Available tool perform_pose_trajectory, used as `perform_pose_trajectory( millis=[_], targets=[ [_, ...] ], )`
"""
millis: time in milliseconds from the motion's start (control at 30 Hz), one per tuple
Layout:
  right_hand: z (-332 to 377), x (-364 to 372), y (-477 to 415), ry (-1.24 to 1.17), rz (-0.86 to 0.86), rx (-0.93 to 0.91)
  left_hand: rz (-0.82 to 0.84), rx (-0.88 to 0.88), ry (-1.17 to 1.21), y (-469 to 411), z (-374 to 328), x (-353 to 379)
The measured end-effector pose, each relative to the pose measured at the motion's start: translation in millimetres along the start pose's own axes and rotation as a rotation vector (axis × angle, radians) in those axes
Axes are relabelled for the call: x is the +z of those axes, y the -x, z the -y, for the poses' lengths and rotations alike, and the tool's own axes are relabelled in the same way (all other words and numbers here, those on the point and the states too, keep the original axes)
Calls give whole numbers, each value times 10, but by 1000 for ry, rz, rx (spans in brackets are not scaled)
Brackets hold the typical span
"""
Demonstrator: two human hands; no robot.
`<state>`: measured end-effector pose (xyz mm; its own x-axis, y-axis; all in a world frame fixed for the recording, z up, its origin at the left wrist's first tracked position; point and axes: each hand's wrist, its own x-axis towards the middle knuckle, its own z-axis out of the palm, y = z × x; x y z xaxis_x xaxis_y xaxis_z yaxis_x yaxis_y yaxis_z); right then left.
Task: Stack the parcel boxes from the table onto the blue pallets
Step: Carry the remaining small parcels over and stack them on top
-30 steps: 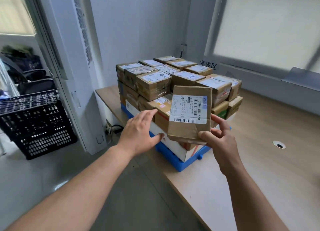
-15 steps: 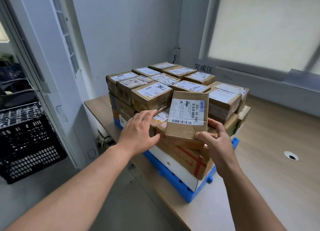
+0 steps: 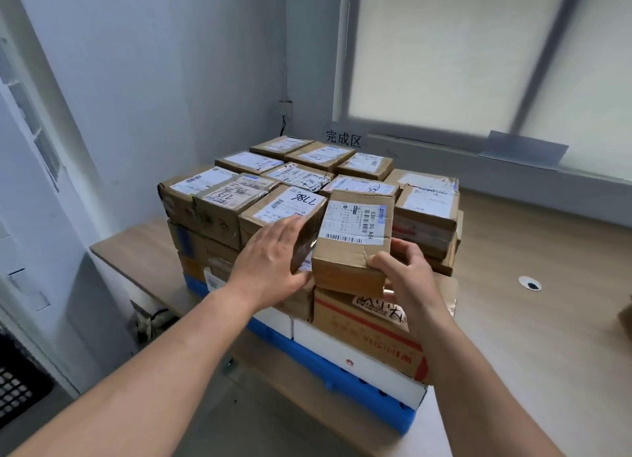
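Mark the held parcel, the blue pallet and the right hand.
parcel (image 3: 354, 224), head view, labelled top face
blue pallet (image 3: 359, 391), head view, front edge
right hand (image 3: 408, 280), head view, back of hand

Boxes (image 3: 309, 179) on pallet (image 3: 345, 384), pallet on table (image 3: 547, 319)

The person's bare left forearm (image 3: 164, 364) shows from the near left corner to the wrist. It is uncovered along all of that length, slim and smooth in outline. The bare right forearm (image 3: 478, 388), at the near right, is likewise uncovered up to the near edge of the view. The bare left hand (image 3: 270, 261) shows knuckles and faint tendon lines across its back. The bare right hand (image 3: 407, 278) shows its thumb and knuckles; its nails look short-trimmed, though slight blur makes that hard to confirm.
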<state>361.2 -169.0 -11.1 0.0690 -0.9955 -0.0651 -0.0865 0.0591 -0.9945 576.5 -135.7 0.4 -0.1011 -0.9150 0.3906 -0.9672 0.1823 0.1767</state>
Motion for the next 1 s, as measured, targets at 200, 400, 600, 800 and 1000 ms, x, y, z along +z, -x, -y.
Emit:
perform_pose_trajectory(
  millis=[200, 400, 600, 800, 1000],
  targets=[
    [26, 326, -35, 85, -142, 64, 91, 102, 15, -165, 283, 16],
    [92, 526, 63, 355, -199, 48, 77, 210, 5, -240, 427, 54],
    [9, 567, 195, 457, -196, -71, 27, 252, 52, -293, 494, 67],
    [-92, 676, 196, 563, -197, -104, -4, 282, 67, -308, 543, 88],
    [-125, 691, 203, 618, -222, -89, -19, 304, 68, -317, 572, 101]
  ],
)
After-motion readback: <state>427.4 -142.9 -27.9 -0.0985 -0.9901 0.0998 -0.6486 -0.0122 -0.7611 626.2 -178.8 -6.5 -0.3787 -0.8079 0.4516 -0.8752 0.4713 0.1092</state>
